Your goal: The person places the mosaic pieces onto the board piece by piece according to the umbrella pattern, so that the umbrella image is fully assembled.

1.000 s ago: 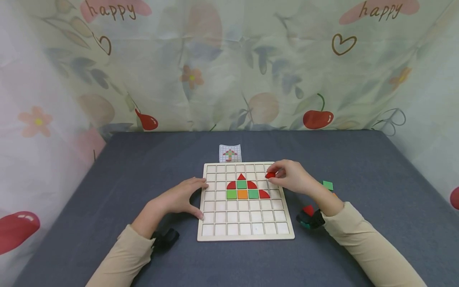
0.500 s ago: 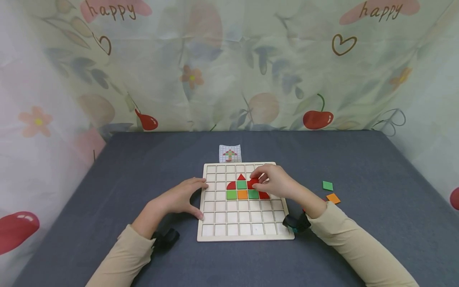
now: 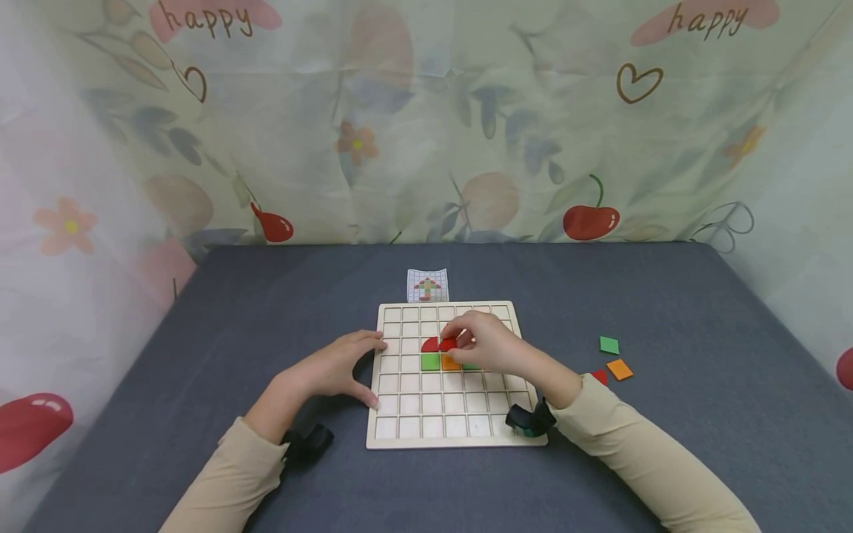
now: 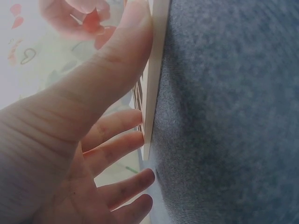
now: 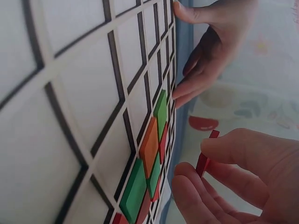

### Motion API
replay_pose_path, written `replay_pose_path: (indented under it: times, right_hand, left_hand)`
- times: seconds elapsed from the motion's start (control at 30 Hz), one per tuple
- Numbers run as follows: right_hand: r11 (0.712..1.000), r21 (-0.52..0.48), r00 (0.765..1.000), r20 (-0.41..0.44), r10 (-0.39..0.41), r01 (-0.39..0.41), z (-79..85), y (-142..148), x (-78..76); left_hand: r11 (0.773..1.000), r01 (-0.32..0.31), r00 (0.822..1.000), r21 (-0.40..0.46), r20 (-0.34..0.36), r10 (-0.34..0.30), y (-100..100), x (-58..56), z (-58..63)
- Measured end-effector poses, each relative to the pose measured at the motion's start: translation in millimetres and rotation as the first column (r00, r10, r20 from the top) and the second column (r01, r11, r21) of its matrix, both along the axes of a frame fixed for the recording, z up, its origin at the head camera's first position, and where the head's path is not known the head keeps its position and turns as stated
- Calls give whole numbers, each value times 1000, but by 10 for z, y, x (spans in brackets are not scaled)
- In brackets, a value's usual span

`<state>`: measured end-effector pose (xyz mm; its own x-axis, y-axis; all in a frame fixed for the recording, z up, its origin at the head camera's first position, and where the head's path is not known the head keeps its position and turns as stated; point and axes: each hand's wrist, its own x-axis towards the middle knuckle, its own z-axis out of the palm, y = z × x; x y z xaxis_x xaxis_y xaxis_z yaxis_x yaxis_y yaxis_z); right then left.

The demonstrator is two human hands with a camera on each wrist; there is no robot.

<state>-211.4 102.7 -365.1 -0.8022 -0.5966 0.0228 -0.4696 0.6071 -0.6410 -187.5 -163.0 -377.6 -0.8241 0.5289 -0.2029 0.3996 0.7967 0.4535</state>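
A pale gridded board (image 3: 443, 426) lies on the dark table. My left hand (image 3: 336, 364) touches its left edge, thumb and fingers spread apart and fairly straight. Over the board, my right hand (image 3: 492, 342) pinches a small red piece (image 5: 206, 154) between thumb and fingers; in the right wrist view the piece stands clear of the grid. Set into the cells are a red quarter-round (image 3: 429, 345), a light green square (image 3: 430, 361), an orange square (image 3: 451, 363) and a darker green square (image 5: 133, 191). My right hand hides other set pieces in the head view.
Behind the board stands a small pattern card (image 3: 427, 286). To the right lie a loose green square (image 3: 609, 345), an orange square (image 3: 620, 369) and a red piece (image 3: 599, 377), partly covered by the right sleeve. A printed cloth (image 3: 426, 148) hangs past the table's far edge.
My right hand has moved left across the board, carrying the red piece from its right edge toward the middle. The loose pieces at right have come into view. My left hand has stayed put.
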Motion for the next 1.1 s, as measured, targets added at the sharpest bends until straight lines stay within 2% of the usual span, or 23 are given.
replay_pose_path:
  times: [0.47, 0.63, 1.1]
  right_hand:
    - [998, -9, 998, -20, 67, -67, -7, -183, 17]
    - [996, 9, 994, -62, 90, -89, -22, -263, 29]
    - [989, 149, 999, -46, 25, -18, -41, -502, 27]
  left_hand:
    - [1000, -6, 1000, 2, 21, 6, -4, -5, 10]
    - [1000, -18, 999, -1, 34, 18, 7, -3, 15]
    - [1000, -17, 999, 4, 32, 17, -2, -8, 8]
